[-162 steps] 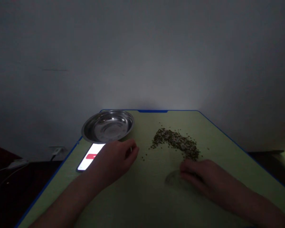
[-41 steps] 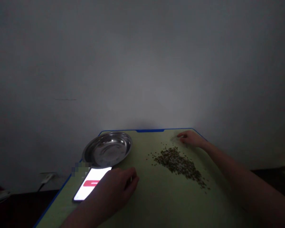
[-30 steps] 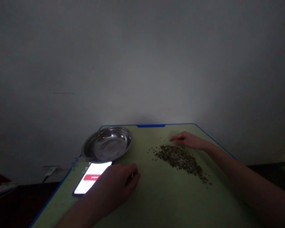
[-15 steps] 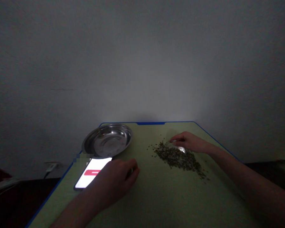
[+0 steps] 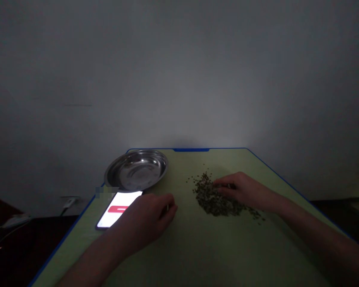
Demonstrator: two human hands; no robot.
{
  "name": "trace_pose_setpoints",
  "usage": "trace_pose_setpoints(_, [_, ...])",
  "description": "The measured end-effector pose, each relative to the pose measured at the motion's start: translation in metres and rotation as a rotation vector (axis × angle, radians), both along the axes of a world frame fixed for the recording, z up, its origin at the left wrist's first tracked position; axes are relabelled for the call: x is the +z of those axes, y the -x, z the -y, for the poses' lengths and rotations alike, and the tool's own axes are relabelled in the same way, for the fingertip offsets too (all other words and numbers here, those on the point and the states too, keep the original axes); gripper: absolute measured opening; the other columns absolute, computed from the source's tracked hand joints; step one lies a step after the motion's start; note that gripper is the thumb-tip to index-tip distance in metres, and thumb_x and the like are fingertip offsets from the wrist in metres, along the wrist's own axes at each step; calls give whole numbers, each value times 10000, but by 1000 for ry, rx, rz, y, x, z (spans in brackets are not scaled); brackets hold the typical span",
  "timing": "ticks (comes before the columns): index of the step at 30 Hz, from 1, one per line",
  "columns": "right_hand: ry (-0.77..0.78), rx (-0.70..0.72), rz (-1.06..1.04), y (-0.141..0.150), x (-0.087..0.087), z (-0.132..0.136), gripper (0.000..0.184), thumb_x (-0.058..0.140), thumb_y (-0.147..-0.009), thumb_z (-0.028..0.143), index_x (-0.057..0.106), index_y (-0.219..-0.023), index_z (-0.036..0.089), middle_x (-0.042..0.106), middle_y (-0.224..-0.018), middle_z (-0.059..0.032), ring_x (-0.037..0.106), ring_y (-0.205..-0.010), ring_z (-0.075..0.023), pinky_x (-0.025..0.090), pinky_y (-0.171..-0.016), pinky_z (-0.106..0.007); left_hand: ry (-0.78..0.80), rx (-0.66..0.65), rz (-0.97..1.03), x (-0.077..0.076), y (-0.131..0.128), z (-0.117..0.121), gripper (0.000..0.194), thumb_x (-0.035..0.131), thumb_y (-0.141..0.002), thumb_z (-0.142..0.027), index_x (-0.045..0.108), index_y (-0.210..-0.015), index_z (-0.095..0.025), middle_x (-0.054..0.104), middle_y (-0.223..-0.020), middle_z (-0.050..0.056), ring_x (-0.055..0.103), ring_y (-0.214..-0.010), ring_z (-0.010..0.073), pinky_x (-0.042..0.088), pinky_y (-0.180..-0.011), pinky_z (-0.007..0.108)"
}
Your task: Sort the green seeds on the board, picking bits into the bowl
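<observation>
A heap of small dark seeds or grains (image 5: 219,204) lies on the pale green table (image 5: 197,255), with single ones scattered around its left and far edges. My right hand (image 5: 237,187) reaches into the heap from the right. Its thumb and fingers are closed together low over the grains; what they grip is hidden. My left hand (image 5: 158,211) rests curled near the middle of the table, left of the heap. A small light spot shows between its thumb and forefinger, too small to name. Under the left wrist lies a phone (image 5: 113,211) with a bright white screen and a red band.
At the back left a shallow round steel basin (image 5: 139,175) stands, touching or nearly touching the phone's far end. The table has a blue rim (image 5: 191,150) and stands close to a grey wall (image 5: 179,79). A plug with a cable (image 5: 69,202) is low on the left.
My right hand has moved slightly nearer and deeper into the grains. The shiny thing under its fingers no longer shows, and the heap is more bunched together. My left hand stays curled.
</observation>
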State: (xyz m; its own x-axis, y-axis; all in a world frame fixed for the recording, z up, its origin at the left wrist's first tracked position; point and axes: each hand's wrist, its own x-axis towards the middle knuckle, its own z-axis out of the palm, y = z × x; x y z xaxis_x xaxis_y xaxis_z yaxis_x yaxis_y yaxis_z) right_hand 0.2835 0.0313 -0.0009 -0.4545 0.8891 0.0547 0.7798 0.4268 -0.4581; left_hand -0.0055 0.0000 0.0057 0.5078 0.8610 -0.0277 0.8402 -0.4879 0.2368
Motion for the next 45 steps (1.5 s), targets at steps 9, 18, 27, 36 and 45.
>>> trace_pose_setpoints(9, [-43,26,22,15,2,34,289,533,-867,244,741,-1060,300,764,-904,-38,676,-778,-201,464,-682,-285,-19,-17,12,-2,-1,-1,316,378,-929,-359,545,-728,-181,540,-602,-9,448,-532,105,208,-533,269])
trace_pose_setpoints(18, [-117,117,27,27,8,63,288,513,-898,215,720,-1090,276,766,-909,-30,688,-766,-184,483,-673,-294,-18,-27,1,-4,0,0,308,388,-922,-359,551,-730,-181,538,-597,-11,454,-531,109,201,-533,269])
trace_pose_setpoints(27, [-125,-124,-3,-23,8,78,314,477,-921,363,720,-1084,252,760,-1011,-46,712,-850,-203,558,-734,-320,-27,-44,18,-5,0,-2,295,392,-924,-344,559,-741,-184,560,-626,-8,480,-558,114,227,-545,263])
trace_pose_setpoints(36, [-112,-317,21,-77,-13,101,339,508,-848,390,769,-962,206,763,-984,-91,735,-818,-270,602,-674,-358,-24,-69,22,-4,-2,-3,307,389,-921,-356,566,-742,-182,565,-618,-2,487,-554,121,231,-539,266])
trace_pose_setpoints(45, [-89,-283,-24,-53,-18,105,323,501,-849,339,775,-969,218,773,-931,-81,737,-764,-257,602,-639,-340,-30,-72,24,-3,-1,-2,305,395,-919,-356,561,-734,-180,560,-610,-8,475,-532,109,224,-525,261])
